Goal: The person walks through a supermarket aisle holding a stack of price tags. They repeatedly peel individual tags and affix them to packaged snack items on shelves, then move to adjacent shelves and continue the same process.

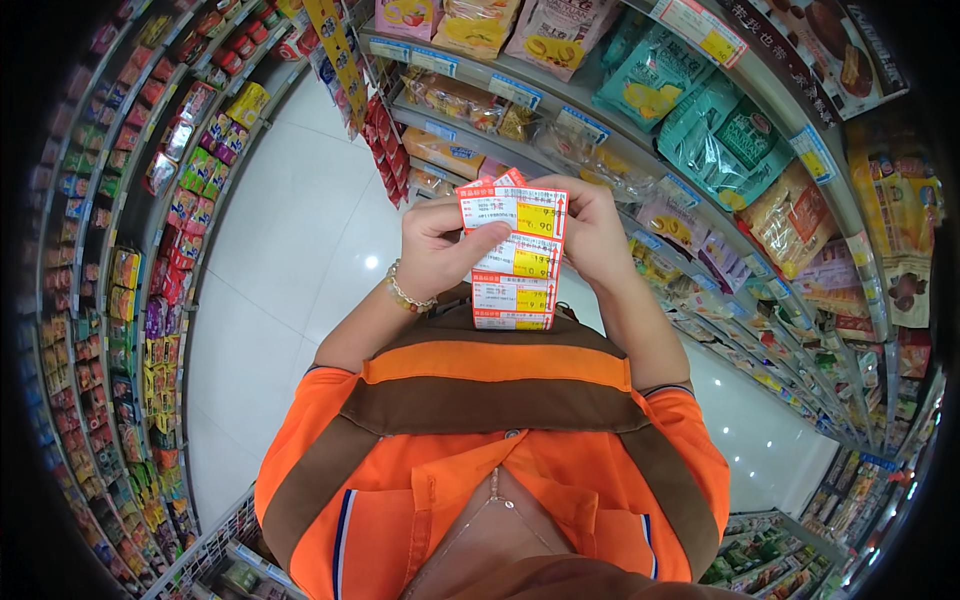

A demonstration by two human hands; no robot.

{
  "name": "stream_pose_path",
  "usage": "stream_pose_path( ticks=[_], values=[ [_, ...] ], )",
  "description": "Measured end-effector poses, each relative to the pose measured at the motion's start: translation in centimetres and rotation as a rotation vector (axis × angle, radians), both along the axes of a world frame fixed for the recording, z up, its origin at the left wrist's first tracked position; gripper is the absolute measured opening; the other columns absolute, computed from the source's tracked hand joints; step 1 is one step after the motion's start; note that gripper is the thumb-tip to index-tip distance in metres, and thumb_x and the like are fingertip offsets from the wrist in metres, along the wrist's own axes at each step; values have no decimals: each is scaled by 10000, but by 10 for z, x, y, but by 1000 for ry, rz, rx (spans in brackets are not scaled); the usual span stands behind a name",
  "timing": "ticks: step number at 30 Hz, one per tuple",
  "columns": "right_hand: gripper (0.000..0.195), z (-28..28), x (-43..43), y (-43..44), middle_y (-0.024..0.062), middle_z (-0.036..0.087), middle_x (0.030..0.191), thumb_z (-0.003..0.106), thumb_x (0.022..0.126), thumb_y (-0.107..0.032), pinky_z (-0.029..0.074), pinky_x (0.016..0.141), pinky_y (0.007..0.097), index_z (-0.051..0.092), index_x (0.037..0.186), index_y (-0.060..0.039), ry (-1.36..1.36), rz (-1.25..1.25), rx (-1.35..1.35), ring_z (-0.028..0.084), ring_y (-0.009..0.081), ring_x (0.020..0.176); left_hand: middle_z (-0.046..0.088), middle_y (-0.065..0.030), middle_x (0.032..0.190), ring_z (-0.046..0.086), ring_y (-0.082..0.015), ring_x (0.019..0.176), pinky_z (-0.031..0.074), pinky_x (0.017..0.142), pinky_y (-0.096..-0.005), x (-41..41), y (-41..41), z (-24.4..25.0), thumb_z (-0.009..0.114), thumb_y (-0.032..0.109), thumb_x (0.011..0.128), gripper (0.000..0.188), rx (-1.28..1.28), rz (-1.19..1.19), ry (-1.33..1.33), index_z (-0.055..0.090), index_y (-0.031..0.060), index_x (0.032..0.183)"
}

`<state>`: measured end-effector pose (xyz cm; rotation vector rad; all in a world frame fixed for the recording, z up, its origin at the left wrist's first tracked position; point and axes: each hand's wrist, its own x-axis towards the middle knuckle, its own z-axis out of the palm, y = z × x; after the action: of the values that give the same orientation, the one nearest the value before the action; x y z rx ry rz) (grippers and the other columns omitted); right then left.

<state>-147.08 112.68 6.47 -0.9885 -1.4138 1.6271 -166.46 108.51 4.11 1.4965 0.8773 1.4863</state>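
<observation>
A strip of red, white and yellow shelf price labels hangs in front of my apron. My left hand grips it from the left, the thumb pressed across the upper labels. Behind the strip's upper right edge, my right hand holds it too, its fingertips hidden by the paper. More label pieces fan out above the top one. The labels bear printed writing. A bracelet of chain and beads circles my left wrist.
To the right, store shelves carry bagged snacks, including teal bags, with price tags along their edges. Curving shelves of packaged goods line the left. Red packets hang at the shelf end. Pale floor tiles lie between.
</observation>
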Motion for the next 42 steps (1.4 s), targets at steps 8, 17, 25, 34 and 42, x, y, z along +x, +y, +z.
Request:
stream_pose_path(
  ticks=[8, 17, 25, 34, 42],
  values=[
    [213, 0, 0, 6, 62, 716, 992, 598, 900, 16, 512, 803, 271, 680, 1097, 16, -74, 143, 143, 637, 105, 897, 726, -97, 867, 659, -89, 748, 513, 633, -236, -1, 0, 3, 722, 56, 860, 139, -92, -43, -23, 722, -49, 950],
    [188, -21, 1, 1, 39, 709, 1025, 611, 919, -40, 508, 824, 292, 688, 1089, -11, 97, 203, -35, 633, 121, 940, 721, -64, 845, 632, -65, 738, 509, 621, -231, 5, 0, -3, 707, 65, 883, 145, -206, -89, -105, 720, -58, 960],
    [225, 6, 20, 18, 35, 669, 989, 561, 982, -156, 471, 792, 249, 684, 1076, 6, -109, -79, 180, 590, 89, 899, 729, -75, 838, 636, -54, 712, 497, 596, -229, 7, 4, -4, 737, 105, 866, 154, -187, -51, 24, 737, -21, 955],
    [154, 31, 28, 12, 42, 620, 865, 696, 836, -104, 414, 683, 253, 668, 950, -4, -358, 77, 459, 553, 113, 795, 731, -72, 853, 647, -59, 733, 511, 617, -231, 9, 3, -3, 735, 123, 867, 169, -284, -88, 33, 738, -8, 974],
    [232, 29, 26, 6, 28, 639, 954, 706, 824, -49, 438, 794, 262, 651, 1046, -9, -110, -35, 311, 563, 101, 885, 720, -87, 914, 654, -85, 827, 532, 702, -240, 0, 0, 0, 647, 61, 919, 174, -392, -241, -68, 694, -79, 1011]
  ],
)
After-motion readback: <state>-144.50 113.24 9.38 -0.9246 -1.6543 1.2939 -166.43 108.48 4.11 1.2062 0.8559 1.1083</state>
